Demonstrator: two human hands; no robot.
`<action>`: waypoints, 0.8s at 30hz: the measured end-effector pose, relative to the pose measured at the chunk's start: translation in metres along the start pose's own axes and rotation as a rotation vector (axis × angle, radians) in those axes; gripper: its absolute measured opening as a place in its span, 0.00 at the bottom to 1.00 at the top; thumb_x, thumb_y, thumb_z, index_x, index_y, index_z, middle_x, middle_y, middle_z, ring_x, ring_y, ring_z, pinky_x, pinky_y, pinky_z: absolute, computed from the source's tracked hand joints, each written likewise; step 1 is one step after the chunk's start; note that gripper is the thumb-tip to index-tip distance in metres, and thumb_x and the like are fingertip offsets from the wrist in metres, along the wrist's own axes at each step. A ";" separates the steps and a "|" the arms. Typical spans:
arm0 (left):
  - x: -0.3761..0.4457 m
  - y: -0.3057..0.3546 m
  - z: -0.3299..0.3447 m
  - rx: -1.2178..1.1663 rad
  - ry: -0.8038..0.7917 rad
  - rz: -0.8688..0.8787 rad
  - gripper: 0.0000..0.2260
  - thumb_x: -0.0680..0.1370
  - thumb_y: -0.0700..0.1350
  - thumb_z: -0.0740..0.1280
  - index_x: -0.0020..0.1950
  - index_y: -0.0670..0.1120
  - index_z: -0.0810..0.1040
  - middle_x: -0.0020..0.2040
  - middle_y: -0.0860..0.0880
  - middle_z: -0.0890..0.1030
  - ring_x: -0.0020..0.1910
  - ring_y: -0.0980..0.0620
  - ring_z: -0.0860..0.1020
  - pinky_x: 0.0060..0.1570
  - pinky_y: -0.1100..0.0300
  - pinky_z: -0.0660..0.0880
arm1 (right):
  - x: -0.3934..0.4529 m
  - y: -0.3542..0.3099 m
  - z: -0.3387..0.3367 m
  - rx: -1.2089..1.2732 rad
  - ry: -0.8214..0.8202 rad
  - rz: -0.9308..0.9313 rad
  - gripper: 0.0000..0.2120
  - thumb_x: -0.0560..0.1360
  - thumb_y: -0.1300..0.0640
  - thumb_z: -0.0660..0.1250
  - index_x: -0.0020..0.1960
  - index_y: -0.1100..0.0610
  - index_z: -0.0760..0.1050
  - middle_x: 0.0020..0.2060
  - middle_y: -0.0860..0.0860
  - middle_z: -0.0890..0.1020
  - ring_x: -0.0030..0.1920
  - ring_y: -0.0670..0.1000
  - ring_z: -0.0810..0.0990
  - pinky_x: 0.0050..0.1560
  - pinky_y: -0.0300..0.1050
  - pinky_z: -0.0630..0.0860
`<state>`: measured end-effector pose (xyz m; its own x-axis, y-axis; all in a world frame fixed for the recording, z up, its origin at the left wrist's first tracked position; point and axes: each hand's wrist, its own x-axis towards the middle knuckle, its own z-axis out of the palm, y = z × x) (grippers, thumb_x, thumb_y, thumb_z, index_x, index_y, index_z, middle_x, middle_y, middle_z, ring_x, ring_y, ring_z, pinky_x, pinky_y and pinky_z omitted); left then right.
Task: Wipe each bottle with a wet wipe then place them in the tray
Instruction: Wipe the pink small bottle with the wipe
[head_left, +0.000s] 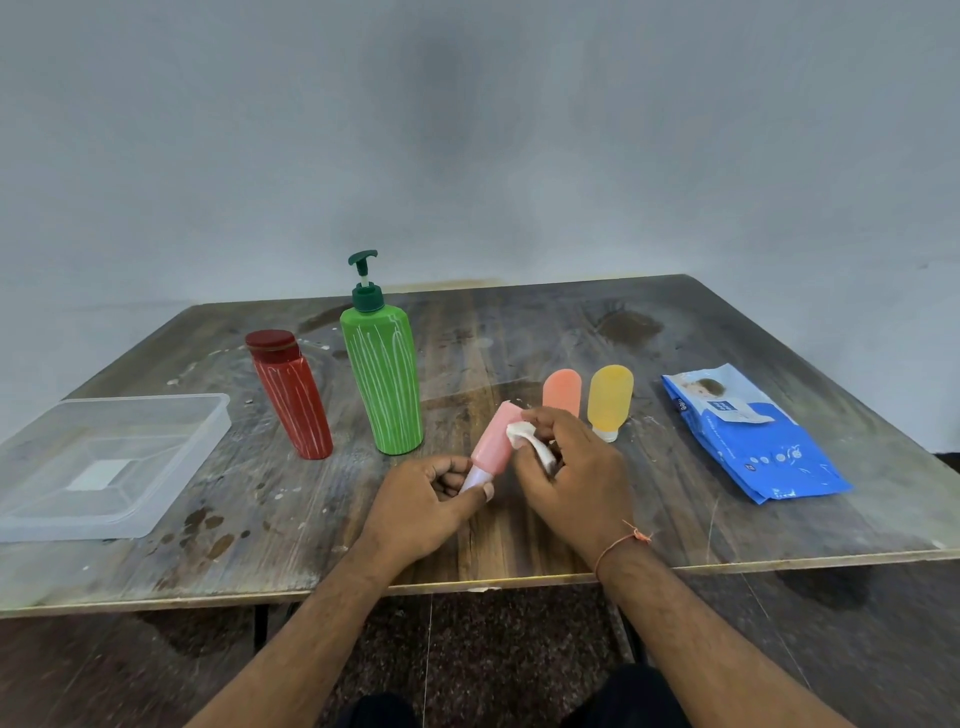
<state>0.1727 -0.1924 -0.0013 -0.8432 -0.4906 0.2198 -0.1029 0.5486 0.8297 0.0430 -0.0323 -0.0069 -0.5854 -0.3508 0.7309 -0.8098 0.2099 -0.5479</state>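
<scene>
Our left hand (426, 499) pinches the pink bottle (496, 441) by its cap while our right hand (571, 467), fingers curled round the wet wipe (524, 439), rubs it; hard rubbing could twist it free.

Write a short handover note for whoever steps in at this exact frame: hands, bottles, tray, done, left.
Left hand grips the pink bottle by its cap end. Right hand holds the wet wipe against it.
Tray holds no bottles; nothing placed yet.
Red bottle, green pump bottle, orange bottle and yellow bottle stand on the table. Wipes pack lies right.
Left: finish pink, then the other four.
</scene>
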 end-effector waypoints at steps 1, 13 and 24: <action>0.000 0.000 0.000 0.002 -0.003 -0.001 0.10 0.75 0.48 0.79 0.55 0.55 0.87 0.42 0.59 0.87 0.38 0.61 0.83 0.40 0.68 0.77 | 0.000 0.001 0.000 0.001 0.006 0.009 0.11 0.78 0.56 0.75 0.61 0.51 0.82 0.53 0.44 0.86 0.49 0.44 0.83 0.47 0.44 0.81; -0.001 -0.005 -0.003 0.027 -0.042 0.024 0.11 0.75 0.49 0.79 0.56 0.57 0.87 0.44 0.60 0.86 0.43 0.58 0.84 0.45 0.64 0.81 | 0.003 0.007 0.000 -0.039 0.038 0.014 0.07 0.80 0.56 0.74 0.58 0.51 0.85 0.52 0.44 0.86 0.49 0.46 0.82 0.47 0.44 0.80; -0.002 -0.003 -0.001 0.028 -0.017 0.021 0.12 0.72 0.49 0.81 0.54 0.57 0.87 0.43 0.59 0.87 0.39 0.59 0.83 0.42 0.64 0.80 | 0.002 0.004 0.000 -0.050 0.069 -0.020 0.07 0.80 0.57 0.74 0.58 0.51 0.86 0.52 0.44 0.85 0.48 0.47 0.83 0.46 0.42 0.79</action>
<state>0.1756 -0.1940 -0.0040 -0.8544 -0.4668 0.2283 -0.0990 0.5775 0.8104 0.0385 -0.0320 -0.0070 -0.5693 -0.2916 0.7687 -0.8211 0.2499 -0.5132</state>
